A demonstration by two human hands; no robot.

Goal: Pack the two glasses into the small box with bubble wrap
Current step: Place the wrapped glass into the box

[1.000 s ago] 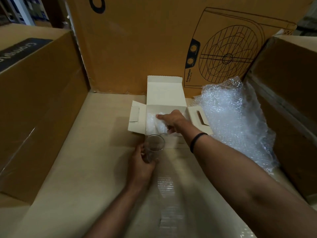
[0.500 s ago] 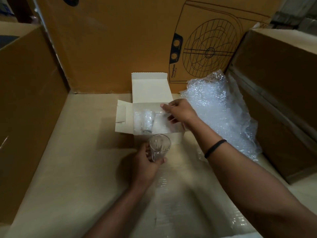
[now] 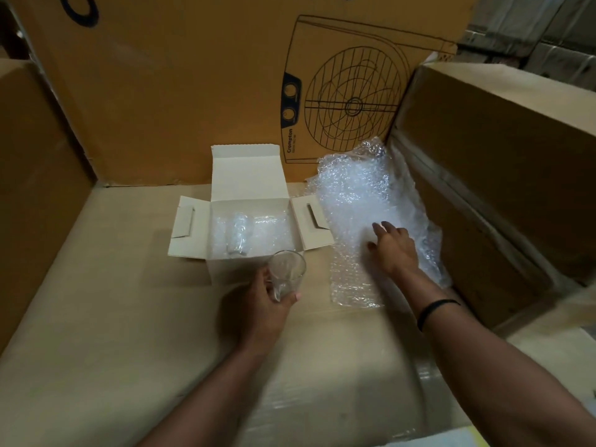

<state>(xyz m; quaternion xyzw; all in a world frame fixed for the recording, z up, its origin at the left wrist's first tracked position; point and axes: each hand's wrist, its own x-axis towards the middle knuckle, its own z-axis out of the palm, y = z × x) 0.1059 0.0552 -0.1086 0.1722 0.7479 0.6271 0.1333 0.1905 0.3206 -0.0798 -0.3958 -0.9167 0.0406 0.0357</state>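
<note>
Cardboard flooring is serving as the work surface, with a large printed carton standing at the far side and the small box sitting open in front of it, a bubble-wrapped glass sitting inside toward its left. Left hand is gripping the second glass upright against the box's near wall, fingers curled round its body. Right hand is resting on the loose bubble wrap sheet right of the box, fingers straight and slightly apart.
</note>
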